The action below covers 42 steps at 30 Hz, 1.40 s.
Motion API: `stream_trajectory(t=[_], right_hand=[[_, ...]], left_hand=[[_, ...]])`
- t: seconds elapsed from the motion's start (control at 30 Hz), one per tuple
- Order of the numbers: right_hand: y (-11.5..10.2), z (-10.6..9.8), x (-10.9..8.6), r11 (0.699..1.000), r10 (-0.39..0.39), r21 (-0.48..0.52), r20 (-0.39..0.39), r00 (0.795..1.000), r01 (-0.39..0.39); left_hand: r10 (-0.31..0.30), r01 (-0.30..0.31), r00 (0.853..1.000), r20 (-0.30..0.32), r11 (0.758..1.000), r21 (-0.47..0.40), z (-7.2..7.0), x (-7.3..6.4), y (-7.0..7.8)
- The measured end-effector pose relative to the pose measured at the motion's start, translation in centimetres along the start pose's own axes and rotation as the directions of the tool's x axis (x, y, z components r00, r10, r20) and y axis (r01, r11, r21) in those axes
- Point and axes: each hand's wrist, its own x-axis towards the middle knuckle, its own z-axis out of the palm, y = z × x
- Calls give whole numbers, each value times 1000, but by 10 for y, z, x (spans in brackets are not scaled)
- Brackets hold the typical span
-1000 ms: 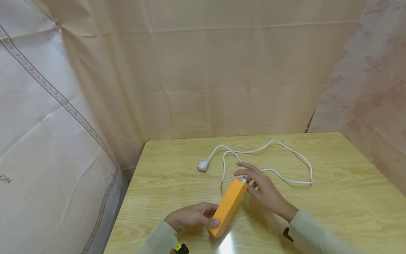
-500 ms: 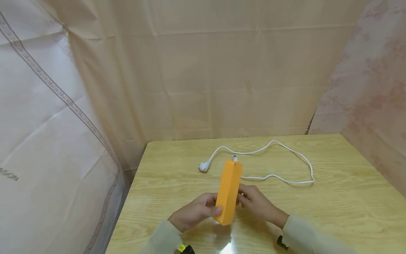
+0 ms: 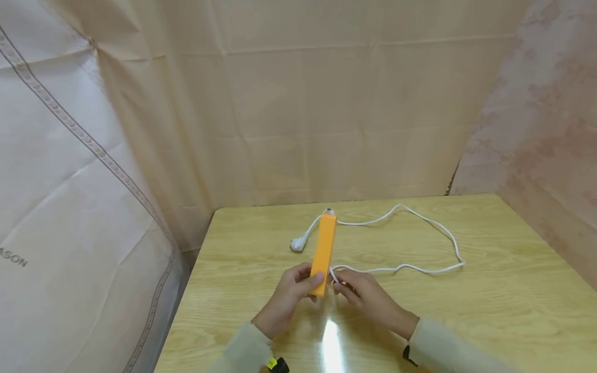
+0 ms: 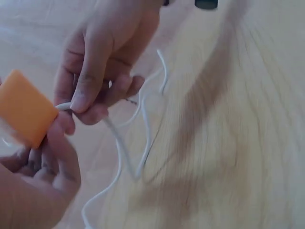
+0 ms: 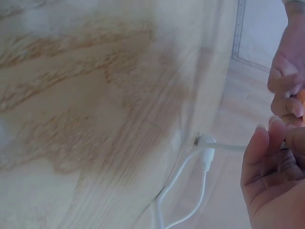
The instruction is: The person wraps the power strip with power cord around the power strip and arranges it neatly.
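Note:
An orange power strip [image 3: 325, 238], long and narrow, stands tilted up over the table, its white-tipped end pointing to the far side. My left hand [image 3: 288, 296] grips its near end, thumb lying across the front face. Just to the right, my right hand [image 3: 373, 299] pinches the white cord [image 3: 335, 275] close beside the strip. In the left wrist view, the cord [image 4: 63, 106] runs from a corner of the orange strip [image 4: 26, 112] into the right thumb and fingers. The white plug [image 3: 298, 243] lies on the table, left of the strip.
The rest of the cord loops over the right half of the pale wood-grain table [image 3: 503, 290]. A beige cloth curtain [image 3: 298, 119] hangs behind the table's far edge. Light printed cloth [image 3: 70, 217] hangs at the left, and floral cloth [image 3: 555, 134] at the right.
The power strip has been raised and turned more upright, its far end swinging left and away. My right hand has moved from that far end down to the cord near my left hand.

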Motion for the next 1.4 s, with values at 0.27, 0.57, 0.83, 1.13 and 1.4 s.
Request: stream_trajectory(t=[0.27, 0.57, 0.83, 1.13, 1.4], right_hand=[[-4, 3, -2, 984, -36, -174, 49, 998, 45], [-13, -1, -2, 961, -81, -257, 99, 992, 104], [-16, -3, -6, 957, -101, -255, 162, 982, 140], [-16, -8, -7, 956, -97, -259, 167, 981, 138], [-15, -12, -8, 944, -121, -283, 174, 977, 168]], left_hand=[[36, -16, 986, -160, 992, 126, 4, 2, -2], [275, -66, 917, -290, 820, 569, 5, 3, -9], [504, -62, 832, -234, 503, 862, 6, 2, -19], [607, -77, 784, -131, 304, 950, -2, 3, -17], [615, -59, 786, -57, 165, 985, -7, 2, -19]])
